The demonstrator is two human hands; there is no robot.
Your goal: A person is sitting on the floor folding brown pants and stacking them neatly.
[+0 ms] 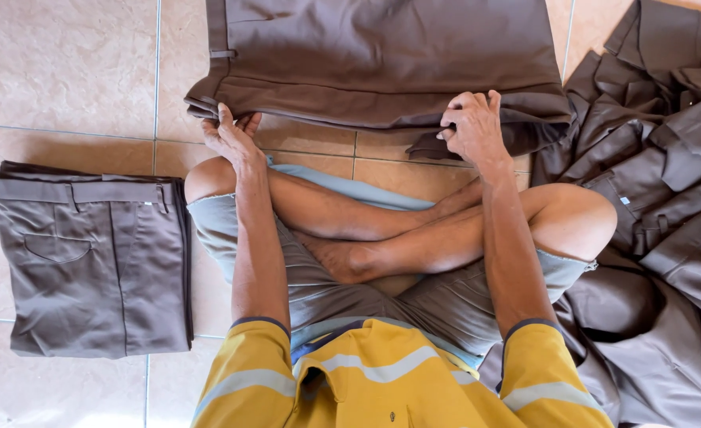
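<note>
Brown trousers (pixel 382 55) lie spread flat on the tiled floor in front of my crossed legs. My left hand (pixel 230 136) rests on their near edge at the waistband end, fingers slipped under the fabric. At the other end my right hand (pixel 472 127) pinches the folded near edge of the trousers. I sit cross-legged in grey shorts and a yellow shirt with grey stripes.
A folded stack of brown trousers (pixel 93 261) lies on the floor at my left. A loose heap of brown garments (pixel 667 222) fills the right side, touching my right knee. Beige floor tiles (pixel 57 63) show at the upper left.
</note>
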